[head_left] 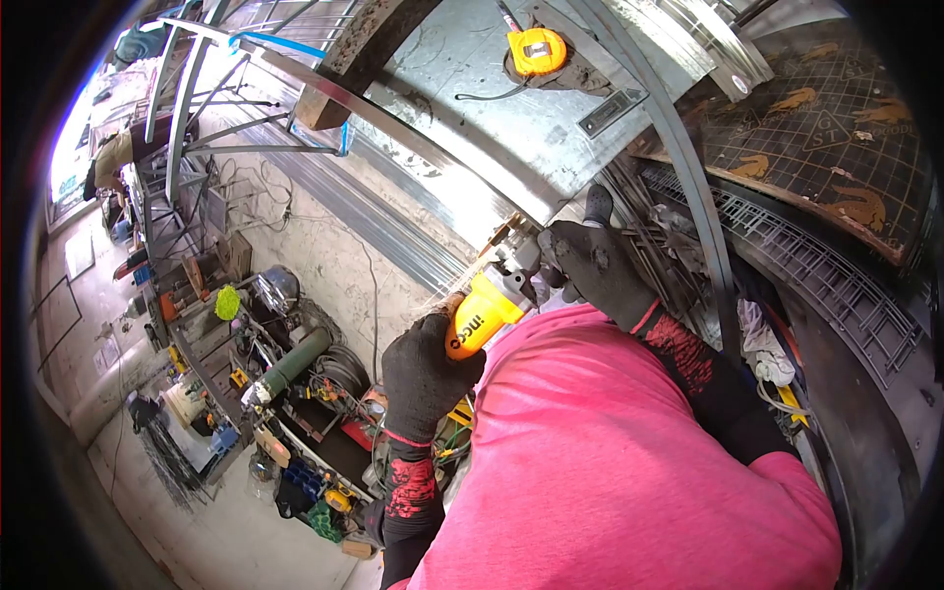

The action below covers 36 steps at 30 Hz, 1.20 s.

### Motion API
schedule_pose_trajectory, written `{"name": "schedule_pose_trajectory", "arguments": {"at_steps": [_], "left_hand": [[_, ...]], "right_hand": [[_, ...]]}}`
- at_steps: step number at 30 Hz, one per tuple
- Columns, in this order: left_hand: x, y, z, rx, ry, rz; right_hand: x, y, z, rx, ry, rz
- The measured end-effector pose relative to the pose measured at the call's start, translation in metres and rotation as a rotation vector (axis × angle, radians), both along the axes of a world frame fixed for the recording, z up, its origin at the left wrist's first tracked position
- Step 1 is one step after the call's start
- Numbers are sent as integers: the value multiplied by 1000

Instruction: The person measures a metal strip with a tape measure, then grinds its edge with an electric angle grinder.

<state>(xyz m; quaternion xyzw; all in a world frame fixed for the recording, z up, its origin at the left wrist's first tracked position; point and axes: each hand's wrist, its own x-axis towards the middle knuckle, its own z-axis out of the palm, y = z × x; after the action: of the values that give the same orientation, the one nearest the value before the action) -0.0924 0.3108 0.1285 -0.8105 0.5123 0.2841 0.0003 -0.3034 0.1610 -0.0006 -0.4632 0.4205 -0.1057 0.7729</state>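
My left hand (pixel 425 371), in a dark glove, is wrapped round the rear of a yellow angle grinder (pixel 484 317). At the front of the tool, my gloved right hand (pixel 595 267) is closed by the grey gear head, with the black side handle (pixel 598 205) sticking out beyond it. The grinder's disc end lies at the edge of a long metal bar (pixel 413 143), and thin bright streaks show near it. What the fingertips of my right hand press on is hidden. Beyond the hands, a yellow tape measure (pixel 537 51) rests on the metal sheet (pixel 433 74).
Long metal tubes (pixel 393 246) lie on the left. Lower left, a rack holds tools, a green cylinder (pixel 295 362) and coiled hose. A curved steel bar (pixel 688 157) and wire mesh (pixel 796 256) stand right. Another person (pixel 116 157) is far upper left.
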Motion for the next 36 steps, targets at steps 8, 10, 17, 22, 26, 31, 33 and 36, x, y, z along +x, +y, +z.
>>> {"name": "schedule_pose_trajectory", "arguments": {"at_steps": [8, 10, 17, 22, 26, 31, 33, 36], "left_hand": [[-2, -5, 4, 24, 13, 12], [-3, -5, 3, 13, 14, 15], [-6, -9, 5, 36, 17, 38], [-7, -10, 6, 28, 23, 41], [-9, -10, 7, 32, 29, 62], [-8, -10, 6, 28, 19, 56], [-9, -12, 9, 41, 31, 59], [-9, -11, 7, 21, 20, 55]], "right_hand": [[-1, -1, 4, 7, 12, -15], [-1, 1, -2, 19, -34, -27], [-6, 1, -6, 70, -31, -6], [-5, -2, 4, 20, -6, -11], [-6, 0, 0, 52, -8, -4], [-8, 1, 0, 59, -25, -24], [-7, 0, 2, 74, -13, -23], [-6, -1, 8, 82, 7, -27]]}}
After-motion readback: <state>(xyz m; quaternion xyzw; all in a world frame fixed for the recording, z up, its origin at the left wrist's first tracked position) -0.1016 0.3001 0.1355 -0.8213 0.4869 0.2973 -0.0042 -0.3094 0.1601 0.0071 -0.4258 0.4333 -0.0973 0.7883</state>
